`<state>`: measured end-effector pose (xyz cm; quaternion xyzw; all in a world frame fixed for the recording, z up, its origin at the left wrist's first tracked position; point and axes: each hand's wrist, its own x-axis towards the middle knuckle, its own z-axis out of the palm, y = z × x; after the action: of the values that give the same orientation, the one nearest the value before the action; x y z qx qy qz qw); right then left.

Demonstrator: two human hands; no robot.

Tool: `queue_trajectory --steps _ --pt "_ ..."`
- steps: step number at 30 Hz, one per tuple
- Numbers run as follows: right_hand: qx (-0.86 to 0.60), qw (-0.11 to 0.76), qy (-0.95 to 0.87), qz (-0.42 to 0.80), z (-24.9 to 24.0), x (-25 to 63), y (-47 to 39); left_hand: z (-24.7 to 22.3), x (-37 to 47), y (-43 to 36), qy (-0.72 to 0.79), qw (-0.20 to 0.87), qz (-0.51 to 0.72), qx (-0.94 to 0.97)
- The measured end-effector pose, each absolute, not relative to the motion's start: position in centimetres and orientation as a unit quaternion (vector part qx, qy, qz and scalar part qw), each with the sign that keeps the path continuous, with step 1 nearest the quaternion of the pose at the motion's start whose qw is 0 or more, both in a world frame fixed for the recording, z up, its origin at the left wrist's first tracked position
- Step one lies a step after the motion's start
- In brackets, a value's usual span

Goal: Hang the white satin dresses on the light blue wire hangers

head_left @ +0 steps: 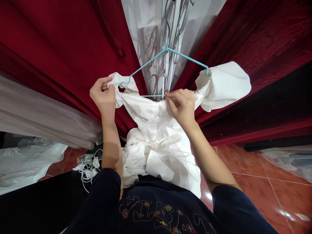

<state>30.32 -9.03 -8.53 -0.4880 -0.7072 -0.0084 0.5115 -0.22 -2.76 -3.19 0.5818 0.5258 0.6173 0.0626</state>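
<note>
White dress [156,110] on a blue hanger [187,58], held at the neckline by both your hands.
Your left hand [103,92]: grip closed on the pearl-edged strap beside the left-side sleeve [125,81]; hanger end just beside the grip. Your right hand [182,102]: grip pinched on the pearl trim [152,100] near mid-neckline, the hanger's lower bar reaching the fingertips; puffed sleeve [230,85] to the right of this grip. Dress bodice and gathered skirt hang below both grips. Red curtains [65,42] beyond; white cables [89,170] below the left grip.
</note>
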Motion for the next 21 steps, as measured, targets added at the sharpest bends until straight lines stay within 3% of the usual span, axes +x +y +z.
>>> queue_trajectory --steps 2,5,10,15,18,21 --pt "-0.489 0.51 -0.708 -0.006 -8.6 30.4 -8.9 -3.8 -1.4 -3.3 0.562 0.061 0.616 0.549" --pt "-0.49 0.51 -0.707 -0.002 -8.6 30.3 -8.7 -5.2 -2.3 -4.9 0.588 0.141 0.625 0.494" --pt "-0.487 0.515 -0.705 0.011 -8.7 29.6 -8.8 -7.8 -1.5 -7.4 0.583 0.363 0.564 0.459" --pt "-0.482 0.526 -0.701 0.003 -8.8 29.1 -8.7 -7.5 2.2 -9.7 0.466 0.577 0.524 0.419" --pt "-0.483 0.526 -0.7 -0.014 -8.7 29.3 -8.7 -5.5 4.7 -10.7 0.417 0.513 0.522 0.539" --pt "-0.474 0.519 -0.711 -0.005 -8.2 29.6 -9.2 -3.4 6.7 -10.4 0.39 0.259 0.506 0.724"
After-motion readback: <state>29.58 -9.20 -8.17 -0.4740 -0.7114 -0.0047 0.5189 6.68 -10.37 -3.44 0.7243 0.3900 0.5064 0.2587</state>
